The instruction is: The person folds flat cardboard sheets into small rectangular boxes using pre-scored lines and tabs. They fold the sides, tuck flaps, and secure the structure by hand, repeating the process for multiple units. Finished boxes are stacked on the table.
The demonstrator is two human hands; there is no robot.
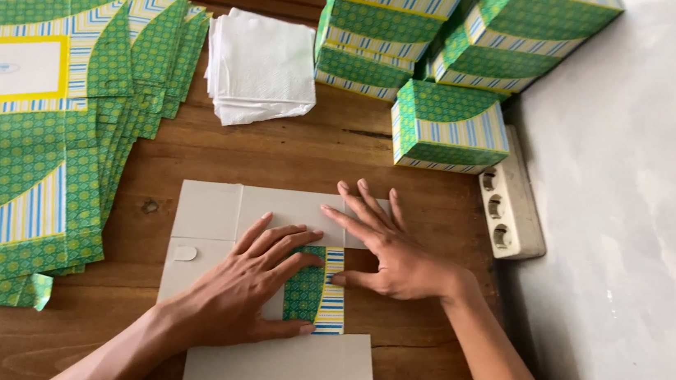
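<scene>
Both our hands lie flat, fingers spread, left hand (250, 285) and right hand (394, 253) pressing the unfolded grey cardboard box blank (212, 211) on the wooden table (275, 155). It looks light, stiff, easily creased; best held by its edges. Flat green patterned blanks (21, 135) lie left.

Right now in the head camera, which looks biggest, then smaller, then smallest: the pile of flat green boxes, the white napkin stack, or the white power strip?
1. Pile of flat green boxes, by far the biggest.
2. White napkin stack.
3. White power strip, smallest, though partly hidden behind a folded green box.
</scene>
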